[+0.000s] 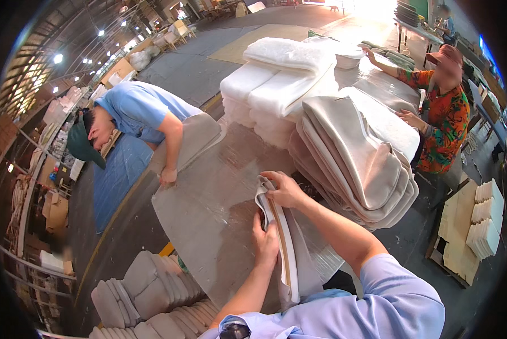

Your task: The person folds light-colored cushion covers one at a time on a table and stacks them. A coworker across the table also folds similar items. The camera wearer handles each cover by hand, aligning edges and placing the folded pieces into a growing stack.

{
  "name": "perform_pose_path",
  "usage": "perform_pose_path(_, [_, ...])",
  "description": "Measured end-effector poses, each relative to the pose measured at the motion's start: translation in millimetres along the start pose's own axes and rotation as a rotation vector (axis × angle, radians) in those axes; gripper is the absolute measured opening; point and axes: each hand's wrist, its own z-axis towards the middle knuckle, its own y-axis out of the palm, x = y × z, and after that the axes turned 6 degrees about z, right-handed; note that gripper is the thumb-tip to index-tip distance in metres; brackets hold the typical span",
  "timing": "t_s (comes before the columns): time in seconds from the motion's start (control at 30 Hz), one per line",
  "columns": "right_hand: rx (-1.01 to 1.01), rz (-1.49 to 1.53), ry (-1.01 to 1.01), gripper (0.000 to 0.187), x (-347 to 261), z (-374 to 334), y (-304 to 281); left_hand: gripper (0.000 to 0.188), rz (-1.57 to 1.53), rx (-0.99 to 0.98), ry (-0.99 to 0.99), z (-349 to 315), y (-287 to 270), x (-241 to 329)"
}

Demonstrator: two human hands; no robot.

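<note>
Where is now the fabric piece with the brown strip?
In the head view, the fabric piece is at lower centre, held by the left hand and right hand, below-left of the grey pile.

the head camera, a wide fisheye, looks down and forward from above the person's left hand (266, 243) and right hand (285, 189), near the counter (208, 212). its view stretches to the distant floor (188, 62).

Pale lavender-blue shirt (403, 302) with a short, loose right sleeve (383, 271). The left hand (266, 242) and right hand (285, 190) are bare. A dark object (235, 330) shows at the shirt front.
</note>
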Motion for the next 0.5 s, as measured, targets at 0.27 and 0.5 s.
perform_pose_path(0.27, [0.062, -0.114, -0.108, 0.035, 3.6, 26.6, 4.8, 0.056, 0.016, 0.169, -0.046, 50.1, 12.4, 1.3])
perform_pose_path(0.5, [0.214, 0.028, -0.093, 0.019, 10.4, 33.3, 21.0, 0.032, 0.282, 0.341, 0.012, 111.4, 10.1, -8.8])
